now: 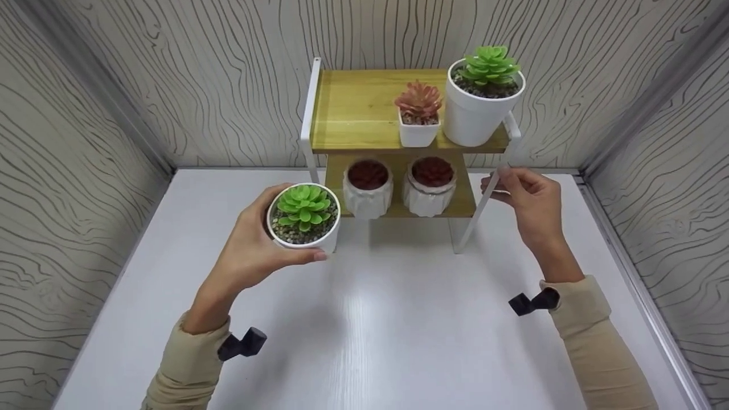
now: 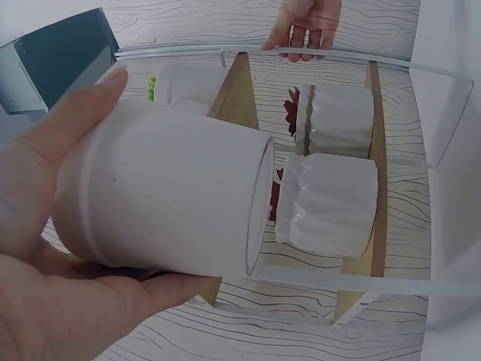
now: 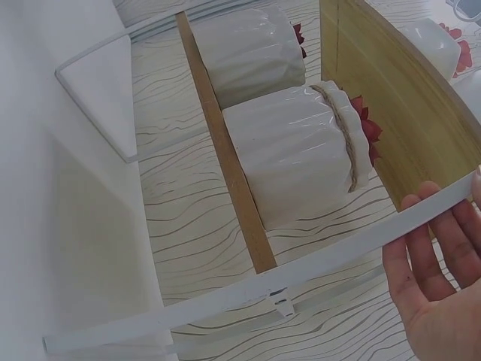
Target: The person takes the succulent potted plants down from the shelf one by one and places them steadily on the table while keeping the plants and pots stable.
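Observation:
My left hand (image 1: 250, 245) grips a round white pot (image 2: 173, 188) with a bright green succulent (image 1: 304, 208) in gravel, thumb on the near side and fingers around the far side. The pot is raised in front of the left end of a two-tier wooden shelf (image 1: 359, 108) with a white metal frame. At the shelf's right end, my right hand (image 1: 535, 205) holds the frame's upright (image 3: 361, 241) between thumb and fingers, just below the top board. On the lower board stand two white fluted pots (image 1: 369, 196) with dark red succulents, side by side.
The top board carries a small square white pot (image 1: 418, 134) with a pinkish succulent and a larger white pot (image 1: 475, 119) with a green one, both toward the right. The shelf stands on a white table (image 1: 387, 319) close to the patterned back wall (image 1: 228, 85).

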Available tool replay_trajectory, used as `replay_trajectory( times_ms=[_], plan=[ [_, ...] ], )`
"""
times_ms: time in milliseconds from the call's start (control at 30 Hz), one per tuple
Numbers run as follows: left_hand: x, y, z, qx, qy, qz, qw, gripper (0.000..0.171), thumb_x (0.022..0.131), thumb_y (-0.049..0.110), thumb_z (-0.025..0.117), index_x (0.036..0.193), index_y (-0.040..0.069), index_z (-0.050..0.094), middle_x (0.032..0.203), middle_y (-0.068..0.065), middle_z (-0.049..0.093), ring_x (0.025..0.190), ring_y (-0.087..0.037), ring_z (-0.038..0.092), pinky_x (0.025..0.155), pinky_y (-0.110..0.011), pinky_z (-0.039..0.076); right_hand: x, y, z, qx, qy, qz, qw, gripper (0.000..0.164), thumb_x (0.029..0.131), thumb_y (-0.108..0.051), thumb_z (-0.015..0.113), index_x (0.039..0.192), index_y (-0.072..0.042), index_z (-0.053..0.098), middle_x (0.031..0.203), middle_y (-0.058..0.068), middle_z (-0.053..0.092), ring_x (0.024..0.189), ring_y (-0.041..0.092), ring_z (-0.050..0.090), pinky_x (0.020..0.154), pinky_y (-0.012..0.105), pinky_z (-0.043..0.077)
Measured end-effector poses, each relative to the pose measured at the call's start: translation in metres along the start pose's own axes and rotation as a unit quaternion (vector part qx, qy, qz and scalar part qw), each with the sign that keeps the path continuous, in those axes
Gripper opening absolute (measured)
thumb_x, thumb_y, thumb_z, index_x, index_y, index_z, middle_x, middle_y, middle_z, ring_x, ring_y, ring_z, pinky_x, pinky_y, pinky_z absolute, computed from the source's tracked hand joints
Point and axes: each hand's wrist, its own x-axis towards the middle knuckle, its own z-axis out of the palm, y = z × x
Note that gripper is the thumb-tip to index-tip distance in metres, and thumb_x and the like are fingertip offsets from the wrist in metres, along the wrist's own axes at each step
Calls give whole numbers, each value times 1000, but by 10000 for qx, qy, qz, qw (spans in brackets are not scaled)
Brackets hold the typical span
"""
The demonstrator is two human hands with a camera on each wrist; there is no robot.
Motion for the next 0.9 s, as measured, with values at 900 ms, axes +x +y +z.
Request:
replay_trajectory(
  times_ms=[900],
  plan=[
    [-11, -72, 6, 94, 905, -419, 9950, 105, 64, 13, 102, 153, 7, 47, 148, -9, 58, 137, -24, 56, 107, -21, 50, 0, 0, -1, 64, -7, 31, 10000, 33, 103, -17, 69, 108, 16, 71, 92, 12, 81, 93, 25, 79, 86, 32, 65]
  ],
)
